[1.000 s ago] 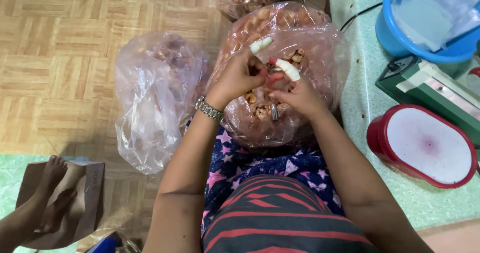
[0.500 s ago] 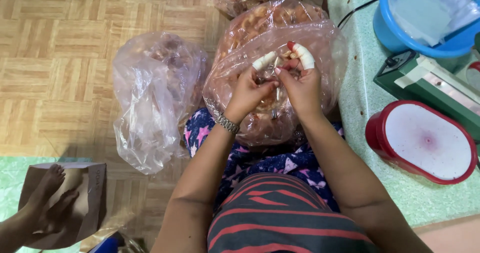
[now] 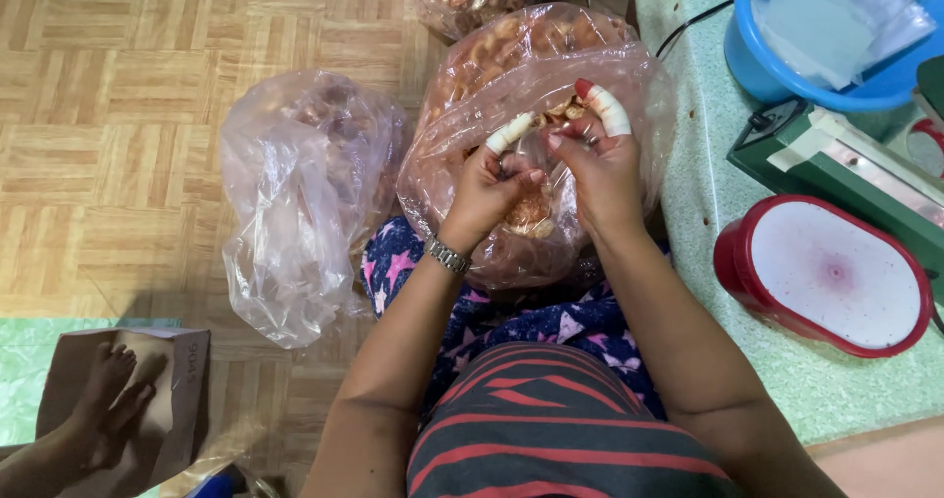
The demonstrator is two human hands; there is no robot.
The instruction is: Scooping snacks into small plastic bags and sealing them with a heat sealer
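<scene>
I observe both hands raised together over the mouth of the clear plastic bag of nuts point(image 3: 511, 213) resting on my lap. My left hand point(image 3: 492, 178) is curled closed, its taped forefinger extended, pinching something small that I cannot identify. My right hand point(image 3: 600, 169) is likewise curled, taped finger upright, fingertips meeting the left hand's. A second, crumpled plastic bag point(image 3: 295, 203) lies on the parquet floor point(image 3: 118, 115) just beside my left knee. A red oval scale point(image 3: 836, 272) stands on the green counter point(image 3: 708, 213) by its near edge.
</scene>
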